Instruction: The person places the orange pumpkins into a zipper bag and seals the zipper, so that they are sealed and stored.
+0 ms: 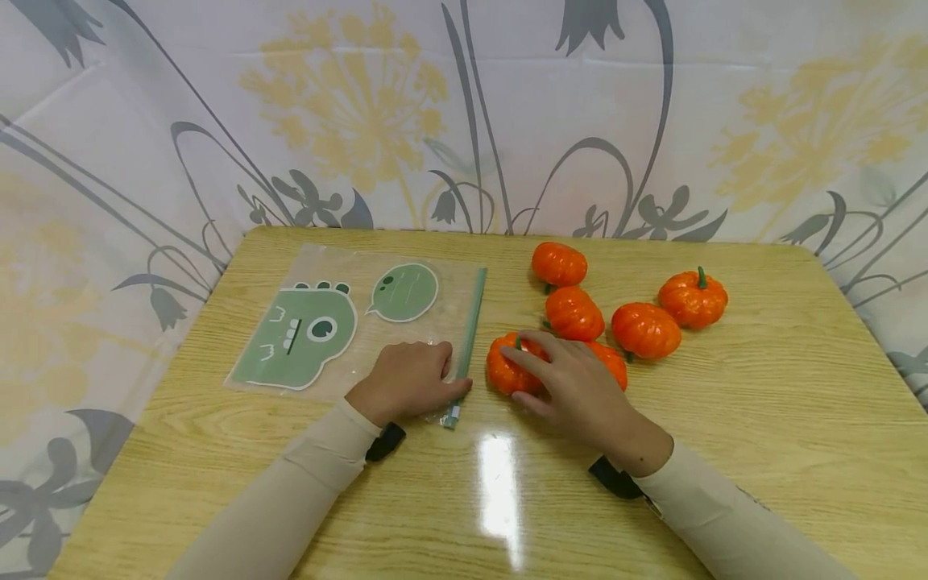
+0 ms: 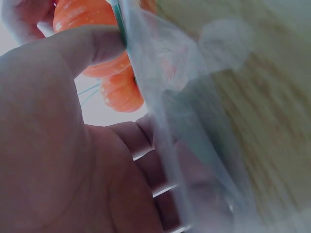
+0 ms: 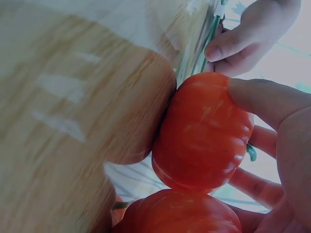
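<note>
A clear zip bag (image 1: 370, 330) with a green cartoon monster print and a green zip strip lies flat on the table at the left. My left hand (image 1: 406, 379) lies over its right end, thumb at the zip strip. In the left wrist view the curled fingers show through the film, with the thumb against the strip, gripping the bag's edge. To the right of the bag, my right hand (image 1: 580, 395) holds an orange toy pumpkin (image 3: 201, 131) between thumb and fingers. A second pumpkin (image 3: 177, 213) sits against it, partly under the hand.
Behind the right hand stand several more orange pumpkins (image 1: 647, 330) with green stems, grouped at the centre right. They rest on a wood-grain table (image 1: 761, 419). A flower-patterned cloth (image 1: 507, 105) hangs along the back and sides of the table.
</note>
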`<action>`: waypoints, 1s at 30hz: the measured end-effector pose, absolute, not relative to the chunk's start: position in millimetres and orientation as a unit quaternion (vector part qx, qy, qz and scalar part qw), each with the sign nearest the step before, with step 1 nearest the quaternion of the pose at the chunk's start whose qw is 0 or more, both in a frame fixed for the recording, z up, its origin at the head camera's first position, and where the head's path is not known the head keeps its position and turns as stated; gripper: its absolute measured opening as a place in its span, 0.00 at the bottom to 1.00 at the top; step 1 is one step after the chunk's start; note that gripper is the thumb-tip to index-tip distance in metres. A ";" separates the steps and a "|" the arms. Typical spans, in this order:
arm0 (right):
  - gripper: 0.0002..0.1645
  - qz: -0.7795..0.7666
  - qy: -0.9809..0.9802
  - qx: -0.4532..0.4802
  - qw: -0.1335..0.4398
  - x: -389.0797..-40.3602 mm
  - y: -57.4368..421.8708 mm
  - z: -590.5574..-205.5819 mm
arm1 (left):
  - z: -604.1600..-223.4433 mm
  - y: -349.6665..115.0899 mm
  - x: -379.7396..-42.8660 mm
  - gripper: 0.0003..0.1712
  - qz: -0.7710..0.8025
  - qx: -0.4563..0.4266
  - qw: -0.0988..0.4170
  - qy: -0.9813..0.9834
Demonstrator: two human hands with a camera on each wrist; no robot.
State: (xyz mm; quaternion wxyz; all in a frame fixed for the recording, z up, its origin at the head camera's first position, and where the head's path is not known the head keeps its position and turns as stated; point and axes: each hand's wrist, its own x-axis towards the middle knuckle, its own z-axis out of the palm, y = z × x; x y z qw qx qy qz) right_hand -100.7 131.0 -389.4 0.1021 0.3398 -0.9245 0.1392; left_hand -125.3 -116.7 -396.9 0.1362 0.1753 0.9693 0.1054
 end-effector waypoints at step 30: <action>0.38 0.124 -0.926 0.338 0.114 -105.0 136.2 -389.0 | -391.5 -117.0 -124.2 0.17 0.118 0.178 0.140 0.967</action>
